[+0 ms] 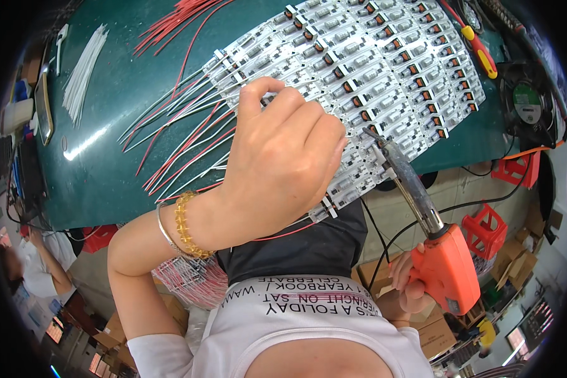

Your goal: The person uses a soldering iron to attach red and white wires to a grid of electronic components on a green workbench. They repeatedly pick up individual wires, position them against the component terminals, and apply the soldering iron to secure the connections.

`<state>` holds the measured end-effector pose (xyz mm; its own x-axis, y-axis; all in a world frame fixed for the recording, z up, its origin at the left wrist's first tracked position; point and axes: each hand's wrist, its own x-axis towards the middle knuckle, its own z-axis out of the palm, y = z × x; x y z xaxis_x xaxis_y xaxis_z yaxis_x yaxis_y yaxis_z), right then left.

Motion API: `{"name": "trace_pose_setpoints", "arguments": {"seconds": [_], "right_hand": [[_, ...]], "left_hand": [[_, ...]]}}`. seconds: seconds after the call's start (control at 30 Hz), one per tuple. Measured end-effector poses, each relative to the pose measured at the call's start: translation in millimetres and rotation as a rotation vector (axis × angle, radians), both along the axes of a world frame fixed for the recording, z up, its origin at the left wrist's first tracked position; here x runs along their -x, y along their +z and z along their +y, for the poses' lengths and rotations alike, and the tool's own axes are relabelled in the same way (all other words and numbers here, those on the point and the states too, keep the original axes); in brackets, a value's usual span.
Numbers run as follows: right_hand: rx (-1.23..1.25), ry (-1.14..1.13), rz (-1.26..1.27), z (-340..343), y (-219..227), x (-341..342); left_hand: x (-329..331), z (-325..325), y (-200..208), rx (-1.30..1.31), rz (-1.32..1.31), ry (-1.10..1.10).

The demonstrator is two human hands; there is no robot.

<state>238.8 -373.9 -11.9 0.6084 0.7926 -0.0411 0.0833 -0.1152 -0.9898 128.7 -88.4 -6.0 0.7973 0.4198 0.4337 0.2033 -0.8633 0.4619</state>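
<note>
A large panel of small white circuit boards [384, 69] lies across the green table, lined with rows of black-and-orange components. Thin red and white wires [189, 142] fan out from its left side. My left hand [283, 145] is over the panel's front left part, its fingers curled down against the boards; whatever they pinch is hidden beneath the hand. My right hand [408, 283] grips an orange-red soldering gun [452, 271] at the lower right. Its metal barrel slants up and left, with the tip at the panel's front right edge.
Loose white wires [85, 72] and a red wire bundle [179, 22] lie on the table [116, 94]. A red-and-yellow screwdriver [480, 53] and black fan [528, 104] are at right. Red stools [485, 230] and a black cable are below the table edge. Another person [41, 268] sits at left.
</note>
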Motion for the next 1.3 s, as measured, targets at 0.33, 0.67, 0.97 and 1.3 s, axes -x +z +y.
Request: {"name": "trace_pose_setpoints", "arguments": {"seconds": [0.33, 0.67, 0.97, 1.3], "right_hand": [[0.023, -0.033, -0.047, 5.9, 4.0, 5.6], [-0.021, 0.007, -0.088, 6.4, 1.3, 1.7], [0.1, -0.187, 0.05, 3.6, 5.3, 13.4], [-0.045, 0.032, -0.11, 2.5, -4.4, -2.3]], "left_hand": [[2.0, 0.6, 2.1, -0.112, 0.082, -0.021], [0.1, 1.5, -0.8, -0.076, 0.056, -0.035], [3.1, 3.0, -0.9, -0.062, 0.062, -0.031], [4.3, 2.6, 0.0, -0.071, 0.069, -0.026]]}}
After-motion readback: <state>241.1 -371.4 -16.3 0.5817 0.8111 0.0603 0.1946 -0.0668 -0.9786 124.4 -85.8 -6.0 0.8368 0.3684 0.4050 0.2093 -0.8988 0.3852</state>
